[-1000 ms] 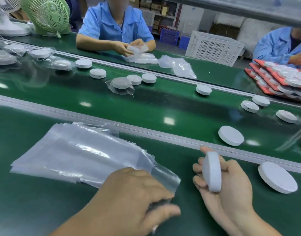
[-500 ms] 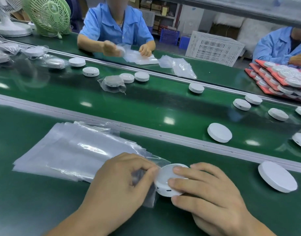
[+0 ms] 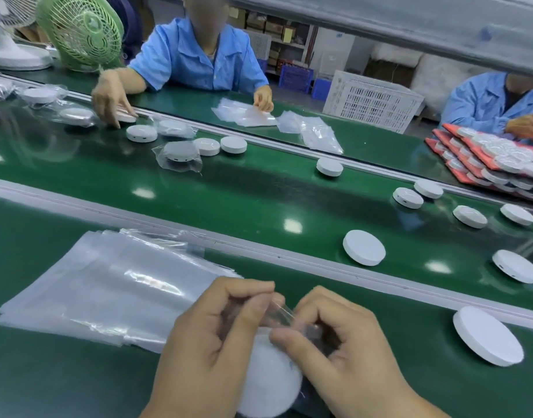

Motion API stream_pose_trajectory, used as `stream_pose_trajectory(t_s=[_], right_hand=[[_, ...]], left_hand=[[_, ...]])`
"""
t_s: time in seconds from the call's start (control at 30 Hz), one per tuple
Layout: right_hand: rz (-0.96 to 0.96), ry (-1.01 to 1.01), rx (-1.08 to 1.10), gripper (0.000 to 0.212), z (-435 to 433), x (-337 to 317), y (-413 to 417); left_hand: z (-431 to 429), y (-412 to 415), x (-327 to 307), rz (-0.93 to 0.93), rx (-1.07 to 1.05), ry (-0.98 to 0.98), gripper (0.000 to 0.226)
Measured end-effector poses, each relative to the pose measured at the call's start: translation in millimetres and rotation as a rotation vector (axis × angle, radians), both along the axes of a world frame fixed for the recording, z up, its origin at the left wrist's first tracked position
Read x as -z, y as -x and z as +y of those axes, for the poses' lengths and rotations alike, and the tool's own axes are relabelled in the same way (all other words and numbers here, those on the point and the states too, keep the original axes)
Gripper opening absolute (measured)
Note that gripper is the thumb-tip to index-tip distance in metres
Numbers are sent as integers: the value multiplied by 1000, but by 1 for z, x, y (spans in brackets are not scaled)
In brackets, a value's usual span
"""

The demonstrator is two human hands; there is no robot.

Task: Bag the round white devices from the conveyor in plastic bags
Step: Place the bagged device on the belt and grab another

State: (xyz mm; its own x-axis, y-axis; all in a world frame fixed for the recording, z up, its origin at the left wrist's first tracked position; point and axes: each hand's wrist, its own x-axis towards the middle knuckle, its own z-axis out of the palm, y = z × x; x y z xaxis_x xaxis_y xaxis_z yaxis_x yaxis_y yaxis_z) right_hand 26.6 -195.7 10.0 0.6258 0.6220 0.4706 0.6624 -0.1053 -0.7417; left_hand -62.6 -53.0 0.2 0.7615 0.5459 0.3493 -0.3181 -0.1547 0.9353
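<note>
Stack of plastic bags [image 3: 108,285]: flat on the green bench [image 3: 48,381], left of your hands.
Your left hand [image 3: 211,342]: fingers curled, pinching the mouth of a clear bag [image 3: 281,309].
White round device [image 3: 268,378]: inside that bag, between your hands.
Your right hand [image 3: 349,357]: curled, pinching the same mouth.
Unbagged device [image 3: 488,336]: on the bench, far right.

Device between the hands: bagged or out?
Bagged, it seems: the bag lies hazy over the device; left hand and right hand pinch its end above.
</note>
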Motion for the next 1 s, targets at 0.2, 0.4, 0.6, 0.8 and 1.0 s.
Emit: stream_pose_trajectory(t_s=[0.2, 0.4, 0.6, 0.8, 1.0], right_hand=[[267, 35, 437, 38, 47, -10, -114], [517, 314, 629, 28, 103, -20, -255], [144, 809, 505, 63, 102, -7, -236], [-429, 925, 444, 55, 5, 21, -178], [239, 91, 403, 37, -22, -7, -125]], left_hand=[[44, -9, 13, 176, -102, -938, 29], [57, -14, 14, 335, 201, -1204, 32], [62, -16, 14, 297, 218, -1237, 33], [57, -13, 20, 324, 201, -1145, 25], [54, -4, 17, 358, 48, -880, 25]])
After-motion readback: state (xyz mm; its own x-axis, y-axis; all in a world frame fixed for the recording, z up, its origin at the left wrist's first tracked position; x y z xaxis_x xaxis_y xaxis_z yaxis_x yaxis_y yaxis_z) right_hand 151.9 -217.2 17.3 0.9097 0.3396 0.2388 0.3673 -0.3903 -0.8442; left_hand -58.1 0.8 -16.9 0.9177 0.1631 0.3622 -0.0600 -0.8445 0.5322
